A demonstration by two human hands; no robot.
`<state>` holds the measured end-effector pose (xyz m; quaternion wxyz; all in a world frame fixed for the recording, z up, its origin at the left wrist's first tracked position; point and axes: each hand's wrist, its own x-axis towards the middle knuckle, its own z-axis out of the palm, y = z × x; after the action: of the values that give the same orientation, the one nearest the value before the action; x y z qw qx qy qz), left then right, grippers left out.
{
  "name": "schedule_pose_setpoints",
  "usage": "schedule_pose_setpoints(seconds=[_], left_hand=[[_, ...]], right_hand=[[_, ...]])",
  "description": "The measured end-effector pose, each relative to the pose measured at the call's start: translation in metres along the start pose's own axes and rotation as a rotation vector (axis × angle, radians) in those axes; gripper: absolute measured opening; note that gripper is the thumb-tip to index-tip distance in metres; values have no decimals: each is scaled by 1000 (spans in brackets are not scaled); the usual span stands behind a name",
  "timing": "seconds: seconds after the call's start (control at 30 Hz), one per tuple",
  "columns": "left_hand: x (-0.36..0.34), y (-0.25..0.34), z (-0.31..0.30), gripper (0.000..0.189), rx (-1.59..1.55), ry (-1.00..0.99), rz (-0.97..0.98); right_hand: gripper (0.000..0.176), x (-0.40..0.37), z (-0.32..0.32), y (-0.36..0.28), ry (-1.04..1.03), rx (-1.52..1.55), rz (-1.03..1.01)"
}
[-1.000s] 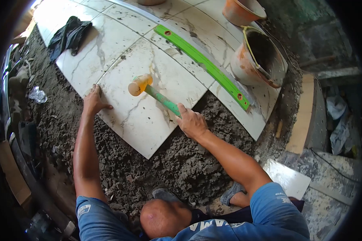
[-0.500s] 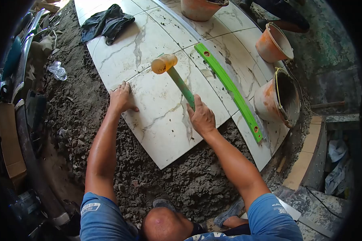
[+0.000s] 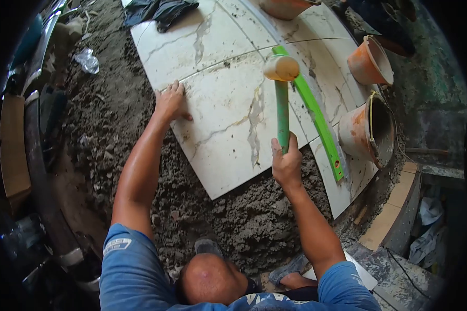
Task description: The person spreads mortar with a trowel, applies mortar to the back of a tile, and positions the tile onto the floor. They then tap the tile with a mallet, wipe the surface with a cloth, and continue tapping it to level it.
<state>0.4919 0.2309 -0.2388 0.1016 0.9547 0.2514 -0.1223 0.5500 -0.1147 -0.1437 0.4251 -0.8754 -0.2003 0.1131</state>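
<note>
My left hand rests with fingers spread on the left edge of a white tile with grey veins. In my right hand is the green handle of a mallet, gripped near its lower end. The mallet's pale yellowish head is raised over the right part of the tile. A bright green level lies just right of the mallet, across neighbouring tiles. Dark, crumbly mortar borders the tile's lower and left edges.
Two orange, mortar-stained buckets stand at the right, another at the top. Dark cloth lies on the upper tiles. Crumpled plastic is on the mortar at left. Part of another person shows at the upper right.
My right hand has moved right and slightly down, and the mallet has swung more upright, its head now further right. The view has shifted, while my left hand remains on the tile edge.
</note>
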Motion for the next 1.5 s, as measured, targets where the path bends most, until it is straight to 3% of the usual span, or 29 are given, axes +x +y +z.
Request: schedule_pose_setpoints(seconds=[0.1, 0.2, 0.23, 0.27, 0.5, 0.6, 0.87, 0.9, 0.97, 1.2, 1.33, 1.5], left_hand=[[-15, -2, -9, 131, 42, -49, 51], [-19, -12, -9, 133, 59, -92, 79], [-21, -14, -8, 134, 39, -90, 99], [-22, -15, -8, 134, 40, -87, 90], [-23, -14, -10, 137, 22, -81, 70], [-26, -17, -6, 131, 26, -12, 46], [-34, -27, 5, 130, -26, 29, -8], [-35, -27, 4, 130, -30, 32, -4], [-36, -27, 1, 130, -40, 33, -7], [-39, -27, -2, 131, -53, 42, -25], [-40, -29, 2, 140, -65, 19, -95], [-45, -25, -1, 135, 55, 29, -119]], right_hand=[[37, -76, -2, 1, -115, 18, -37], [46, -121, 9, 34, -432, -328, -26], [48, -119, 10, 42, -644, -483, 71], [48, -121, 9, 45, -648, -482, 62], [40, -121, 18, 53, -397, -295, -315], [36, -104, 34, 43, -649, -518, -7], [43, -93, 52, 24, -368, -305, -187], [43, -91, 54, 28, -365, -310, -187], [42, -86, 56, 37, -603, -492, -29], [39, -101, 28, 34, -458, -285, -65], [38, -77, 8, 54, -305, -277, 43], [38, -53, -22, 76, -77, -336, 131]])
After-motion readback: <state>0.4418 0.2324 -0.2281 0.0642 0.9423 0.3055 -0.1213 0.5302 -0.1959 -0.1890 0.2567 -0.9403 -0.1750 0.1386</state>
